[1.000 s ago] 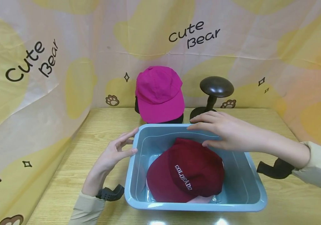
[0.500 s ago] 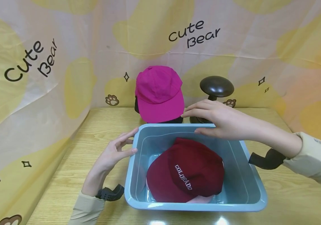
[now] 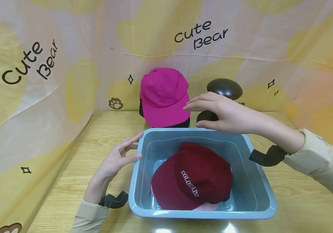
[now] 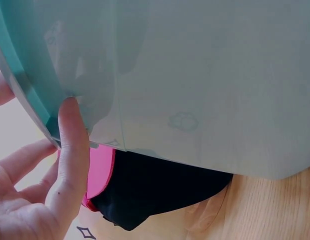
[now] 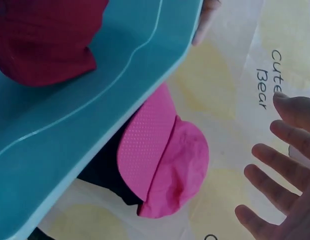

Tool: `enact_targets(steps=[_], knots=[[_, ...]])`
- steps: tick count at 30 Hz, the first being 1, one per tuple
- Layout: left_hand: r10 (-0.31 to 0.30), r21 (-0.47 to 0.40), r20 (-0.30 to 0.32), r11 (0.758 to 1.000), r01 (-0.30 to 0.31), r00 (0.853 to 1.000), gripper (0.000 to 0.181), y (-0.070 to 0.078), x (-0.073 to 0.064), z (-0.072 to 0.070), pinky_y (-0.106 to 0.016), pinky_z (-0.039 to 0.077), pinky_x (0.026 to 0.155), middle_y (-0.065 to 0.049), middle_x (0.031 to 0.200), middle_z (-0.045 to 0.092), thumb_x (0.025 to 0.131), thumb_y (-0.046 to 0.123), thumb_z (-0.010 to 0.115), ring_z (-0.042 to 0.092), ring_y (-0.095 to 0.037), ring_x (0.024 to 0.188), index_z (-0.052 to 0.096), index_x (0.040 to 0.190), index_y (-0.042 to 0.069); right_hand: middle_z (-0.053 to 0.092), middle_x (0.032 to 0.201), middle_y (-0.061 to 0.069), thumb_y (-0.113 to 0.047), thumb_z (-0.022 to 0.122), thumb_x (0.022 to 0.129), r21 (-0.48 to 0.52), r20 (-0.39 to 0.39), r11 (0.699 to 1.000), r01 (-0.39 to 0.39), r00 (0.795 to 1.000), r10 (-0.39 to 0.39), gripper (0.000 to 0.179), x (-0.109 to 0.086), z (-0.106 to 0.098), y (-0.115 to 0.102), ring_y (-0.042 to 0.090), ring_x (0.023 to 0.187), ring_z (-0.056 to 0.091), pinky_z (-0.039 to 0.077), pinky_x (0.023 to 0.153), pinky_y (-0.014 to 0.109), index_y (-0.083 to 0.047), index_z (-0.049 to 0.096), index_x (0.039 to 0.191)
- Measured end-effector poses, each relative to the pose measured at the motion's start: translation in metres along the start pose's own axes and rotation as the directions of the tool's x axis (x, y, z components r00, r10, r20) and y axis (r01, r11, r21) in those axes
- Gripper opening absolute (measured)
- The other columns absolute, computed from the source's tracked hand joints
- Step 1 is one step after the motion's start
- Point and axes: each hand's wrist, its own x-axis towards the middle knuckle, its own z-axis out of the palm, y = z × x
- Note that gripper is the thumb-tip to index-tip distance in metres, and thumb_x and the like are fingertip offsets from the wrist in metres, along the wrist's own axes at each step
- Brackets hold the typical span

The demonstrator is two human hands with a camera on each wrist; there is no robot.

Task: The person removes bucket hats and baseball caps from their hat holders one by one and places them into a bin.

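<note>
A light blue plastic bin [image 3: 202,214] stands on the table, holding a dark red cap [image 3: 166,186] lettered COLORADO; something pale pink shows beneath this cap. My left hand [image 3: 118,158] touches the bin's left rim, its fingers fairly straight and its thumb [image 4: 72,145] against the outer wall. Behind the bin a bright pink cap [image 3: 163,89] sits on top of a black cap [image 3: 184,124]. Above the bin's far rim hovers my right hand [image 3: 224,113], fingers spread and slightly bent, holding nothing. Its fingertips overlap the pink cap's brim in the head view; contact cannot be told.
Partly hidden behind my right hand is a dark hat stand [image 3: 224,88] with a rounded top. Printed cloth [image 3: 111,48] hangs behind and to the left of the wooden table [image 3: 112,123]. Each wrist carries a black mount [image 3: 268,156].
My right hand has risen from above the dark red cap and moved away, up and left toward the pink cap. My left hand has stayed at the bin's rim.
</note>
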Motion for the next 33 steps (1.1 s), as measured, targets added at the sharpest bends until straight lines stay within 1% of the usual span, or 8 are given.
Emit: enact_targets(steps=[4,7,14,17,22,30,33], knots=[[-0.003,0.0,-0.001,1.0,0.003,1.0,0.066,0.001,0.0,0.0,-0.033,0.05,0.09,-0.005,0.146,0.043,0.088,0.01,0.067,0.051,-0.026,0.119,0.04,0.147,0.021,0.06,0.13,0.002,-0.018,0.072,0.085,0.007,0.0,1.0,0.028,1.0,-0.028,0.048,0.004,-0.003,0.005,0.02,0.122,0.051,0.044,0.099,0.042,-0.013,0.058,0.131],[-0.004,0.001,-0.002,1.0,0.004,1.0,0.066,0.002,-0.001,0.001,-0.033,0.051,0.09,-0.005,0.146,0.044,0.088,0.01,0.067,0.05,-0.027,0.119,0.04,0.147,0.021,0.061,0.128,0.002,-0.017,0.071,0.086,0.008,-0.012,0.999,0.044,0.999,-0.044,0.046,0.007,-0.006,0.009,0.022,0.121,0.051,0.043,0.099,0.044,-0.014,0.059,0.13],[-0.012,0.005,-0.009,1.0,0.012,1.0,0.065,0.003,-0.004,0.001,-0.035,0.049,0.092,-0.002,0.147,0.043,0.089,0.012,0.066,0.05,-0.027,0.12,0.04,0.147,0.023,0.062,0.127,0.002,-0.018,0.067,0.09,0.047,-0.033,0.999,-0.012,0.999,0.013,0.04,0.014,-0.012,0.014,0.022,0.122,0.051,0.043,0.1,0.045,-0.016,0.06,0.129],[-0.01,0.001,-0.007,1.0,0.01,1.0,0.065,0.004,-0.004,0.002,-0.037,0.049,0.092,-0.004,0.145,0.043,0.089,0.011,0.067,0.05,-0.028,0.12,0.04,0.147,0.022,0.062,0.127,0.003,-0.019,0.067,0.09,0.06,-0.038,0.998,-0.027,0.999,0.03,0.04,0.017,-0.015,0.014,0.022,0.122,0.052,0.043,0.1,0.045,-0.015,0.06,0.129],[-0.021,0.004,-0.011,1.0,0.021,1.0,0.065,0.004,-0.002,0.005,-0.04,0.048,0.093,-0.004,0.143,0.045,0.088,0.012,0.067,0.051,-0.023,0.119,0.041,0.147,0.023,0.06,0.129,0.002,-0.021,0.066,0.091,0.091,-0.02,0.992,-0.083,0.996,0.085,0.04,0.022,-0.02,0.021,0.021,0.125,0.05,0.041,0.102,0.045,-0.018,0.059,0.13],[-0.028,0.026,-0.033,0.999,0.029,0.999,0.065,0.004,0.001,0.008,-0.036,0.049,0.092,-0.001,0.148,0.042,0.089,0.012,0.067,0.051,-0.02,0.118,0.041,0.147,0.023,0.058,0.132,0.004,-0.021,0.064,0.092,0.106,-0.029,0.99,-0.09,0.995,0.094,0.038,0.037,-0.023,0.035,0.022,0.128,0.048,0.037,0.106,0.045,-0.016,0.059,0.13],[-0.032,0.029,-0.035,0.999,0.033,0.999,0.064,0.004,0.003,0.011,-0.037,0.048,0.093,0.0,0.149,0.041,0.089,0.013,0.067,0.051,-0.02,0.119,0.041,0.147,0.023,0.058,0.132,0.005,-0.02,0.064,0.092,0.11,-0.038,0.99,-0.094,0.994,0.098,0.039,0.042,-0.022,0.042,0.023,0.128,0.047,0.036,0.107,0.045,-0.015,0.059,0.13]])
